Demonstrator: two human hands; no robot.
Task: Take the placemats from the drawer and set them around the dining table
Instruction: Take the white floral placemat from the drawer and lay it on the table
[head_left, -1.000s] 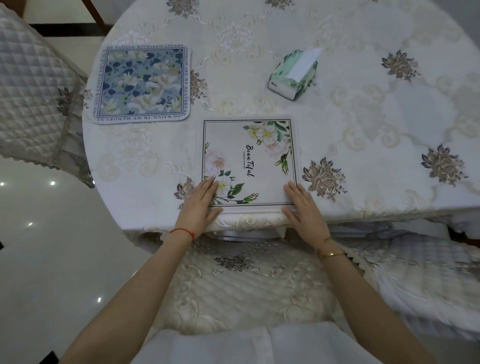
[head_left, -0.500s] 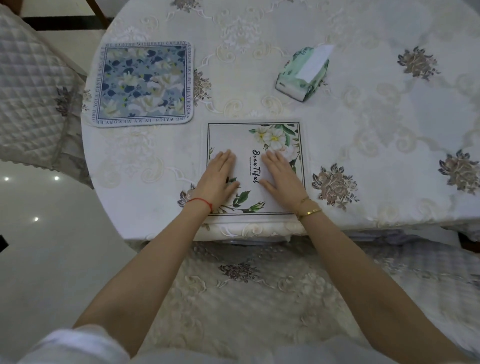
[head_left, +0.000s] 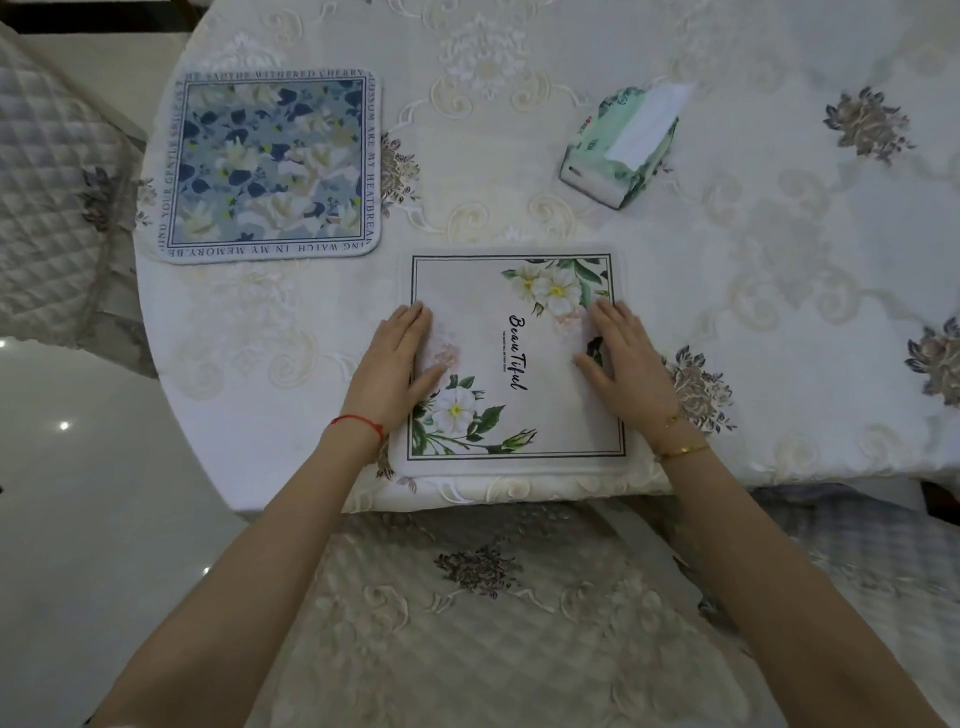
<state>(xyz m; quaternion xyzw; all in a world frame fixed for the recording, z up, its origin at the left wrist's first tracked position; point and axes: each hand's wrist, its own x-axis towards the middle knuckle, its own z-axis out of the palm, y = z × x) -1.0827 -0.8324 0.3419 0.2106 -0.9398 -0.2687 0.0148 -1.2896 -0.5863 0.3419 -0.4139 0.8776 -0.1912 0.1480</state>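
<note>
Both hands are lying flat on the white floral placemat (head_left: 519, 358), which is sitting at the near edge of the round table (head_left: 779, 291), right in front of a cushioned chair (head_left: 467, 623). The left hand (head_left: 395, 364) is pressing on the mat's left border, the right hand (head_left: 623, 358) on its right side; the fingers (head_left: 610, 322) of both are stretched straight and together, gripping nothing, only bearing down on the fabric.

The mat's near edge is running almost along the table's rim, so I am judging the main risk to be a slide: if the palms are dragging toward the person while smoothing, the mat could creep over the rim and droop or drop onto the chair. The embroidered tablecloth underneath may also be bunching under sideways pressure, leaving the mat crooked.

A second, blue floral placemat (head_left: 270, 166) is lying beyond and to the left of the white mat, well apart from it. A tissue pack (head_left: 618, 145) is standing beyond the white mat to the right, not touching it. With only 2 mats visible, more places probably remain.
</note>
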